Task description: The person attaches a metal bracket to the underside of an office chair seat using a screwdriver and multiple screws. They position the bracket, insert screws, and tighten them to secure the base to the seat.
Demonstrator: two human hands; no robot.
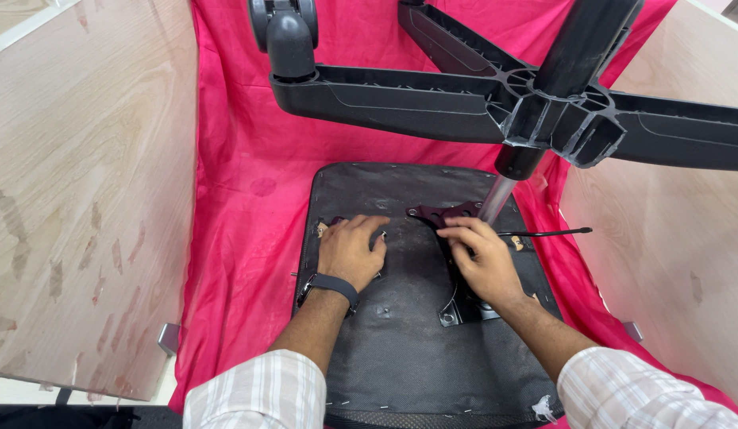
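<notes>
**Upturned office chair, hands on seat underside**

Chair seat (416, 349) lies upside down, black fabric underside up, stapled edges. Dark metal mounting plate (456, 238) sits on its right-centre, thin lever (543, 233) sticking out right. Gas cylinder (500, 195) rises from plate to black five-star base (496, 99) overhead, one caster (285, 32) visible.

No package, label, sign or screen can be seen anywhere in this view; the small white scrap near the lower right edge of the picture is perhaps only torn fabric or tape, it is too small to tell
</notes>
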